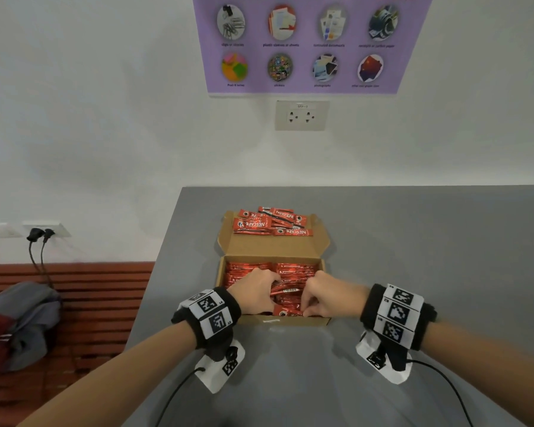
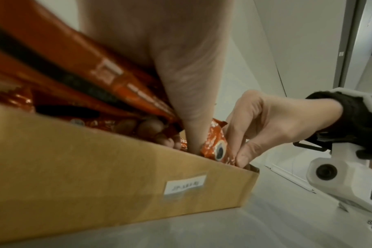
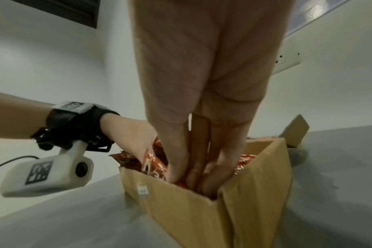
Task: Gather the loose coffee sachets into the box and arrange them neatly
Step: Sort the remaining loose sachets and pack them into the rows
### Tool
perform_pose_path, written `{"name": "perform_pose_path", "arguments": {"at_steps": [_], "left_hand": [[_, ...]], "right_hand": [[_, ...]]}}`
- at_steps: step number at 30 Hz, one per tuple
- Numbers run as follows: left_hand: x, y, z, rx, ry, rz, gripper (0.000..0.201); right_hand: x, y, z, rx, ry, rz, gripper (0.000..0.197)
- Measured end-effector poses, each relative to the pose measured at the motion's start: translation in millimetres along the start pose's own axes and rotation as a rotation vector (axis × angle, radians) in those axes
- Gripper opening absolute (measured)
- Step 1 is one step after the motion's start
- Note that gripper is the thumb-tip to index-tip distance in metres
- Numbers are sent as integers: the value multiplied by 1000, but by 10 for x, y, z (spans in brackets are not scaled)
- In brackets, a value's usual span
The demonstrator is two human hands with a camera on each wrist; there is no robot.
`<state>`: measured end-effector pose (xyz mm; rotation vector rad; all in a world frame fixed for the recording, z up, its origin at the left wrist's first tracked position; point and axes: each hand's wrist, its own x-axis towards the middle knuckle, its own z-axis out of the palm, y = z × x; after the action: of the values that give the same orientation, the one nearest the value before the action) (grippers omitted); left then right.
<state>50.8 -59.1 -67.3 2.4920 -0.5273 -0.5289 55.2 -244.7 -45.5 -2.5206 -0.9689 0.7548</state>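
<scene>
An open cardboard box (image 1: pixel 290 322) sits on the grey table (image 1: pixel 429 241), filled with rows of red coffee sachets (image 1: pixel 244 269). A loose pile of sachets (image 1: pixel 272 221) lies on the box's opened lid (image 1: pixel 272 246). Both hands reach into the front of the box. My left hand (image 1: pixel 270 292) curls round a bundle of sachets (image 1: pixel 285 295); its fingertips (image 2: pixel 151 129) show under the bundle. My right hand (image 1: pixel 305 309) pinches a sachet (image 2: pixel 214 147) against the front wall (image 2: pixel 96 167), and its fingers (image 3: pixel 223 167) point down into the box (image 3: pixel 202 218).
The table's left edge (image 1: pixel 154 272) drops to a red slatted bench (image 1: pixel 90 288) with a grey bag (image 1: pixel 25 318) on it. Wall sockets (image 1: pixel 301 115) and a purple poster (image 1: pixel 305 41) hang behind. Camera cables (image 1: pixel 179 392) trail from both wrists over the near table.
</scene>
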Motion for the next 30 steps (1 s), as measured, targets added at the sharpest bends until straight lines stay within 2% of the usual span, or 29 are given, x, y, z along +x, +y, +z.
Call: {"name": "perform_pose_path", "arguments": {"at_steps": [4,5,8,10,13,16,20,25,30], "left_hand": [[8,2,-99,-104,50,-26,10],[8,3,-138,-159,67,-41,9],[-12,17,-179,-241,-14,-48,11],[-22,35,-146,-196,-73,-31,10],[-13,21,-128,-164,-91,-32,11],[-14,0,-132,-185,-113,-52,14],[-17,41,-122,-206,-177,-81,6],[0,108,-114,-196,-207,-128,27],[39,108,-52,-76,-153,-89,28]], "right_hand": [[53,-15,-34,16,-23,30,16],[67,-20,-29,15,-21,30,16],[105,-33,-2,2,-11,32,13],[125,-39,21,-15,-8,29,10],[124,-28,38,-3,-3,30,8],[88,1,-11,108,-34,60,7],[53,48,-43,215,-59,124,11],[57,49,-9,200,-49,137,7],[54,15,7,153,-33,93,5]]}}
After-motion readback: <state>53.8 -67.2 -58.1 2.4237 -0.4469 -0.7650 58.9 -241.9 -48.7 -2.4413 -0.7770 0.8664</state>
